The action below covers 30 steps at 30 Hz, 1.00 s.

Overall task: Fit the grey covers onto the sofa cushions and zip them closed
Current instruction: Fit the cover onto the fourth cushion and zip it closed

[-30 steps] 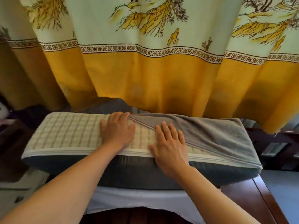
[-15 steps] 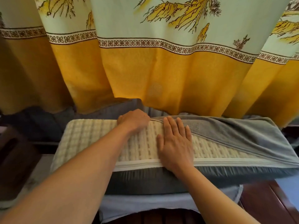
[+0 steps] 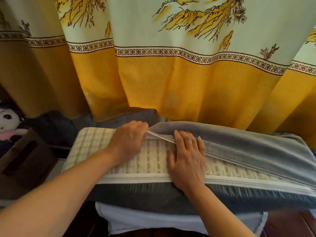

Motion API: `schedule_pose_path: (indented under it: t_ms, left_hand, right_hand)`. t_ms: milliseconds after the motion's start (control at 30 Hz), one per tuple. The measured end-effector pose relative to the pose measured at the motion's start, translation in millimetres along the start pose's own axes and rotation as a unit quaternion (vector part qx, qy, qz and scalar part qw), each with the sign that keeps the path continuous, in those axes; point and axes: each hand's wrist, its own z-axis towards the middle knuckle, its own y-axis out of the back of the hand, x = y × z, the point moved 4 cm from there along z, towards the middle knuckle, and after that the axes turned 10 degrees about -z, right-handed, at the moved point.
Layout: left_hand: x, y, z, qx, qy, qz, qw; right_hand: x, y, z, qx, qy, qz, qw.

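A long sofa cushion (image 3: pixel 95 144) with a cream woven top and a dark grey side lies crosswise in front of me. A grey cover (image 3: pixel 248 147) is pulled over its right half, its open edge running diagonally across the top. My left hand (image 3: pixel 127 140) grips that edge of the cover at the far side of the cushion, fingers curled over it. My right hand (image 3: pixel 187 158) lies flat on the cushion top with its fingertips on the cover's edge. The left half of the cushion is bare.
A yellow and pale green curtain (image 3: pixel 171 74) hangs right behind the cushion. More dark grey fabric (image 3: pixel 123 117) lies behind it. A stuffed doll (image 3: pixel 7 122) and a brown cardboard box (image 3: pixel 22 161) sit at the left. White cloth (image 3: pixel 153 219) lies under the cushion on dark wood.
My left hand went from lying flat on the cushion to curling round the cover's edge at the far side. My right hand stayed flat. The camera came closer.
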Motion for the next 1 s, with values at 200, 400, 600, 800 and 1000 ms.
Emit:
schedule_pose_path:
  t_ms: [200, 400, 600, 800, 1000]
  left_hand:
    - [11, 7, -17, 0.076, -0.008, -0.010, 0.997]
    - [64, 21, -23, 0.063, 0.158, -0.045, 0.984]
    - [100, 27, -11, 0.169, 0.290, 0.022, 0.942]
    - [137, 14, -3, 0.284, 0.343, -0.082, 0.892]
    - [135, 26, -6, 0.170, 0.283, -0.077, 0.941]
  right_hand:
    - [7, 5, 0, -0.018, 0.050, -0.005, 0.999]
    - [57, -2, 6, 0.030, 0.073, -0.019, 0.997]
    - [126, -20, 18, 0.094, -0.002, 0.002, 0.996]
    - [143, -26, 25, 0.031, -0.006, -0.054, 0.998]
    - [145, -24, 34, 0.024, 0.040, -0.022, 0.999]
